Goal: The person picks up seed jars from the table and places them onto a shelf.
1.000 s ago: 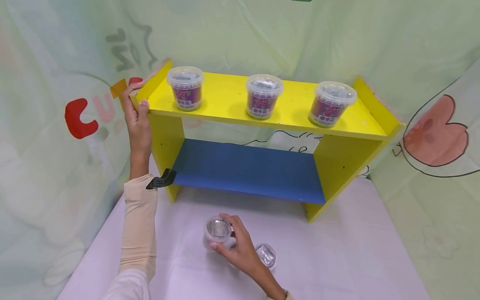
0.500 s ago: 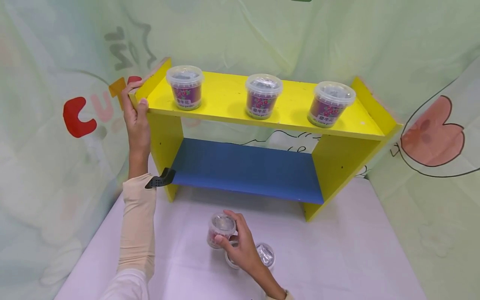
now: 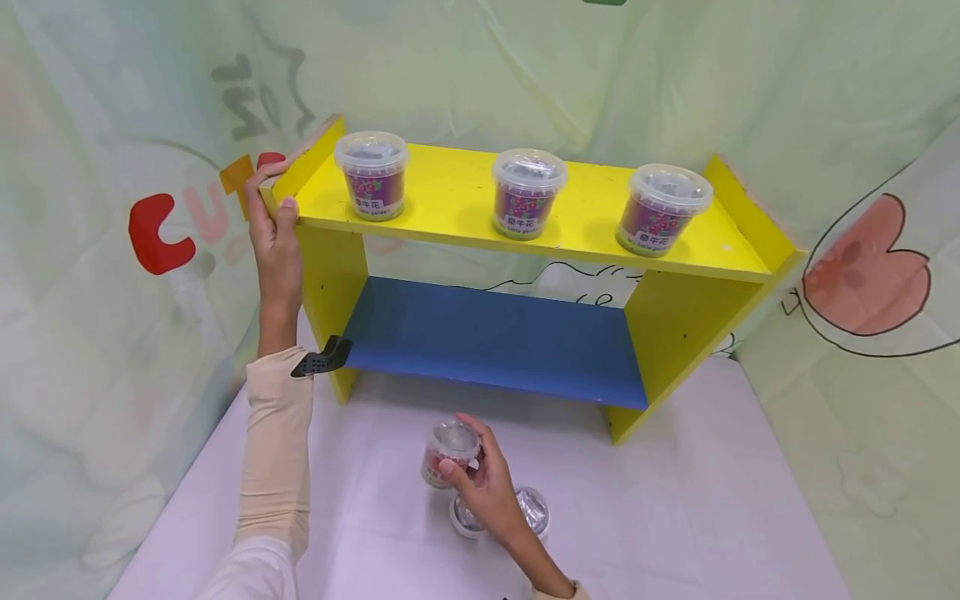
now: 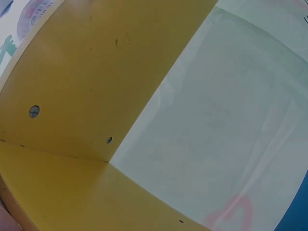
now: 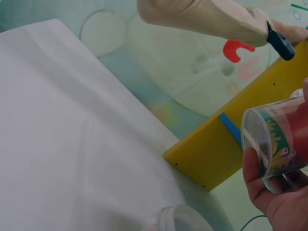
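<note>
My left hand (image 3: pixel 277 250) grips the upper left corner of a yellow-and-blue shelf (image 3: pixel 495 335), thumb in front and fingers around its side panel. Below the shelf, my right hand (image 3: pixel 491 492) holds a clear lidded plastic cup (image 3: pixel 442 465) between thumb and fingers, raised over the cloth. In the right wrist view this cup (image 5: pixel 284 132) lies tilted, showing a red label and a dark filling at its base. Two similar cups stand beneath my hand: one (image 3: pixel 465 515) is partly hidden by it, the other (image 3: pixel 535 510) sits just to its right.
Along the yellow top board stand three purple-labelled cups, at left (image 3: pixel 372 187), middle (image 3: pixel 525 204) and right (image 3: pixel 656 221). White cloth (image 3: pixel 675 500) covers the table. A printed pale green curtain (image 3: pixel 510 75) hangs behind and at both sides.
My right hand has carried the cup slightly right and toward the shelf, uncovering more of the cup beneath. The left hand keeps its hold on the shelf corner.
</note>
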Motion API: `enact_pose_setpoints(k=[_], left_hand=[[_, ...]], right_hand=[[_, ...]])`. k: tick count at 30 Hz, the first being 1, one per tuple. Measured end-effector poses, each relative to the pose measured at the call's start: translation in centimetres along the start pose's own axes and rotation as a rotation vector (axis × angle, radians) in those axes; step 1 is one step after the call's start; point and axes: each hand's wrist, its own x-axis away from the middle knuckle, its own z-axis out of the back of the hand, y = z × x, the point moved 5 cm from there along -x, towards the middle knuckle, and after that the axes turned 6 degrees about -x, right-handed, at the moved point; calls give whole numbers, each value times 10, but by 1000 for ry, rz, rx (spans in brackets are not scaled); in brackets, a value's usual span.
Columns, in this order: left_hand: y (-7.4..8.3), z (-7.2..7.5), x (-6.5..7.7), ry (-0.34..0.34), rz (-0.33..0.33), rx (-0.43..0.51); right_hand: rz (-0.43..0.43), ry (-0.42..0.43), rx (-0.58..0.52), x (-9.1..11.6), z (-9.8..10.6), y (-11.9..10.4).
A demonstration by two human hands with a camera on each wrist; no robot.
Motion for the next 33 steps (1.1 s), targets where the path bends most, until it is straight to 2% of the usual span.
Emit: enact_pose_setpoints(k=[24,33], left_hand=[[-5,-5,-2,-10,-25,31],[-18,2,-4,31,28,67]], right_hand=[[-59,-8,13,-2,2,10],[-44,5,37,-3,6,12]])
